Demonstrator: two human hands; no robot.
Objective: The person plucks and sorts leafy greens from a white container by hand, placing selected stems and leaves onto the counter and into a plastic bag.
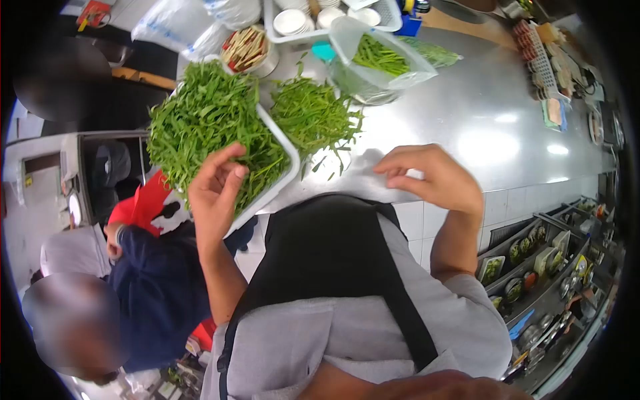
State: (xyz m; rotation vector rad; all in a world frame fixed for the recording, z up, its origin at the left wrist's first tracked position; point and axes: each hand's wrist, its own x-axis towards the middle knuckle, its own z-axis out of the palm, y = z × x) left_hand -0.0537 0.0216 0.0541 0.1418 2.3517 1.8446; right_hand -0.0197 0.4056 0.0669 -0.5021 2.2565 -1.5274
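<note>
At far left, a co-worker in a dark blue top (pixel 157 293) stands below the tabletop's level, with one hand (pixel 113 247) against something red. Clear plastic bags (pixel 167 27) lie toward the back, and nearer the person a white tray (pixel 293 160) is heaped with leafy greens (pixel 207 113) that spill over its rim. The person's left hand (pixel 223 180) is over the near side of this heap, fingers bent and thumb apart from them in a loose, empty curl; whether it touches the leaves cannot be told. Behind the tray, a round container (pixel 269 65) is filled with short reddish and pale pieces (pixel 245 48). Just right of the tray, a smaller loose pile of greens (pixel 310 110) lies directly on the tabletop (pixel 460 100), with stray leaves scattered toward the person's black apron (pixel 327 250). Behind that pile, a white basket (pixel 313 37) holds small white dishes (pixel 291 22), and beside it an open clear bag (pixel 423 67) contains green stems (pixel 380 57). The right hand (pixel 427 173) hangs above the tabletop's near edge, apart from the loose pile, its fingers half bent with a small gap to the thumb. Farther right, a perforated tray (pixel 537 60) sits near the far end, and shelves with dishes of food (pixel 513 290) stand below.
</note>
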